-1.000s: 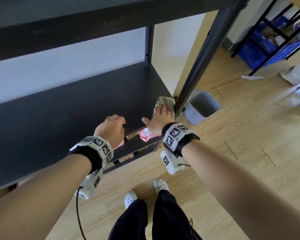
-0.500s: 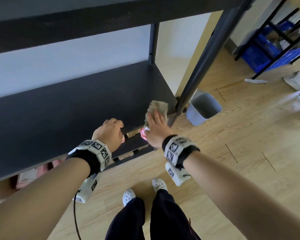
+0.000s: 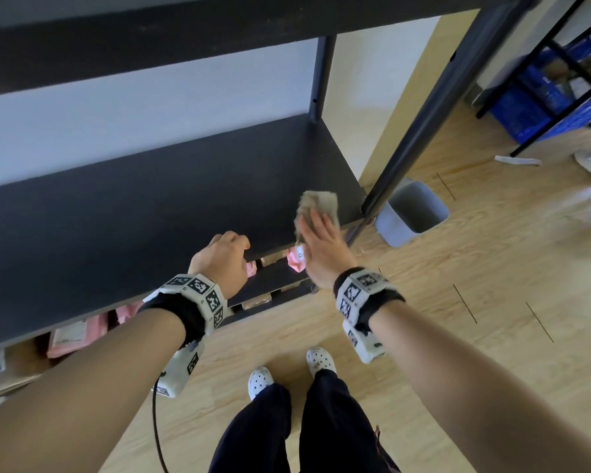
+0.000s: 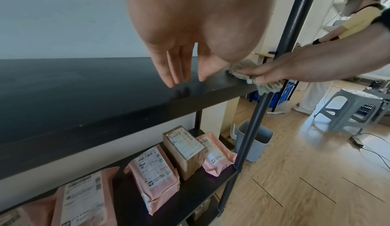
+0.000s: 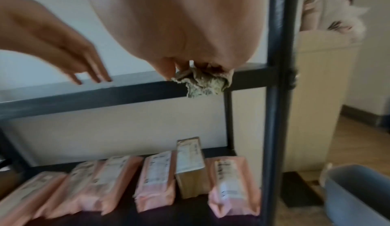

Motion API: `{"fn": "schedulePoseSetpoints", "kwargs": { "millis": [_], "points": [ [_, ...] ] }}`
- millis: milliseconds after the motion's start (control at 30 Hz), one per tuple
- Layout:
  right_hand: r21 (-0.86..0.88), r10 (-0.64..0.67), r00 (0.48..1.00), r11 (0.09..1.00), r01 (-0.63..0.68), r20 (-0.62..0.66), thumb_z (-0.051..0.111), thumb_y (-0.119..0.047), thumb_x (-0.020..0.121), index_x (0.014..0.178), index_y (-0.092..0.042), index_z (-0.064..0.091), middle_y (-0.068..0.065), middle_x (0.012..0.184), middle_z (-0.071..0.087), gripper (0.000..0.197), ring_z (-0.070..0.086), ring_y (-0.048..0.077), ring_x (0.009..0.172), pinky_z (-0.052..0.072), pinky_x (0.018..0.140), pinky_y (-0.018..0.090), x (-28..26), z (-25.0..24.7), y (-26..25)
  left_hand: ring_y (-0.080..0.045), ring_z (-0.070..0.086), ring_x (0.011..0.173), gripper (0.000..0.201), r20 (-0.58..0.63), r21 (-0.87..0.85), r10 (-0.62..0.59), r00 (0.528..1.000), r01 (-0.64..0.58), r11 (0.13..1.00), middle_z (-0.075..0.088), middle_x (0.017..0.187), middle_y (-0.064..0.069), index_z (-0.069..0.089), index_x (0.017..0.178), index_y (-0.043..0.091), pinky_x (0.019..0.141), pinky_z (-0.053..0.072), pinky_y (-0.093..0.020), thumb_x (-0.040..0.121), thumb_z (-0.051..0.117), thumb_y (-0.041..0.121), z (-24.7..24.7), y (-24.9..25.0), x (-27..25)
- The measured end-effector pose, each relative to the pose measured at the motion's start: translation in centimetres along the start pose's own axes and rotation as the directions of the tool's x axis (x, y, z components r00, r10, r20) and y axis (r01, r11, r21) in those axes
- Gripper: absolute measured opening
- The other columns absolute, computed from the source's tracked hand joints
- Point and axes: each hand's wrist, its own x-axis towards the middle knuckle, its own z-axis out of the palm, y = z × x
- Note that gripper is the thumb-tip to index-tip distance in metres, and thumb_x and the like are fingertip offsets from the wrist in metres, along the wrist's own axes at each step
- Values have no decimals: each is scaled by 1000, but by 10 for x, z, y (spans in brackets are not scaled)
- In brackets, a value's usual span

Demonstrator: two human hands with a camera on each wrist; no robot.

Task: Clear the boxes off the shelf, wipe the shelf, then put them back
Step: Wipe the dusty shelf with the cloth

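Note:
The black shelf [image 3: 151,216] in front of me is bare. My right hand [image 3: 321,240] lies flat on a grey-tan cloth [image 3: 318,199] near the shelf's front right corner, and the cloth [image 5: 202,84] hangs over the front edge. My left hand [image 3: 226,254] is at the front edge to the left of it, holding nothing. Its straight fingers [image 4: 171,73] point down at the surface. Pink parcels [image 4: 156,176] and a brown box [image 4: 183,151] stand in a row on the lower shelf.
The dark corner post [image 3: 423,114] rises just right of the cloth. A grey bin [image 3: 413,213] stands on the wood floor beside it. Blue crates [image 3: 553,97] sit on another rack at far right. A grey stool [image 4: 348,108] and another person [image 4: 358,16] are further right.
My right hand has slid the cloth a little to the left, away from the corner post. My left hand has stayed at the front edge.

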Motion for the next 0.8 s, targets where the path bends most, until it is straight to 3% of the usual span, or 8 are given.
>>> {"fn": "schedulePoseSetpoints", "kwargs": {
  "millis": [100,233,333,400,500,567,700,800],
  "points": [
    [84,-171,985,982,168,36,31,-11,100,153,-24,5,-2,161,-8,60,-12,19,148,0,123,41,-2,28,-40,-19,46,120,34,7,8,-17,1000,17,1000,52,129,-1,53,123,13,93,48,-42,92,42,9,-1,-6,-3],
    [5,-243,970,970,243,-13,41,-10,97,151,-28,18,-4,162,3,61,-1,17,150,11,123,40,10,36,-56,-18,46,119,31,-24,15,-37,999,37,999,54,125,-1,54,121,13,90,50,-42,92,41,10,-2,-14,-4],
    [-1,-172,983,985,172,-65,42,-5,95,150,-29,18,-5,162,4,65,2,18,150,16,121,39,22,14,-36,-19,46,119,33,-30,3,-34,999,34,999,53,127,-1,53,123,14,90,49,-40,93,40,11,-2,-19,-2],
    [69,8,995,998,-1,-98,38,-6,96,151,-26,16,-2,162,3,62,1,20,150,18,120,42,37,-8,-11,-19,48,118,33,-32,5,-21,999,22,1000,54,126,-1,54,122,14,89,50,-40,92,40,10,-3,-21,0],
    [93,236,971,967,-238,29,37,-7,96,153,-23,7,4,161,-9,67,-8,25,149,5,122,40,56,-35,13,-18,48,117,31,-25,28,1,1000,-1,1000,54,126,-1,54,121,14,89,51,-39,93,41,11,-6,-20,8],
    [51,222,970,972,-227,100,41,-2,91,153,-22,3,5,161,-12,75,-9,27,149,1,122,40,63,-36,-2,-19,49,117,32,-26,39,4,1000,-3,999,54,126,-1,55,121,14,90,50,-39,92,41,11,-12,-18,17],
    [64,36,985,997,-47,167,39,2,89,153,-26,5,0,161,-12,77,-9,24,149,3,122,37,81,-27,-35,-22,48,118,34,-28,65,-19,999,21,998,54,127,-3,56,120,15,94,47,-43,90,39,12,-26,-15,42],
    [46,87,982,994,-96,170,39,-8,93,152,-29,5,-1,161,-12,72,-7,25,149,5,122,39,117,-49,-13,-25,49,119,35,-14,86,-36,999,37,996,54,127,-4,56,120,15,95,46,-46,91,38,12,-32,-11,57]
  ]
}}
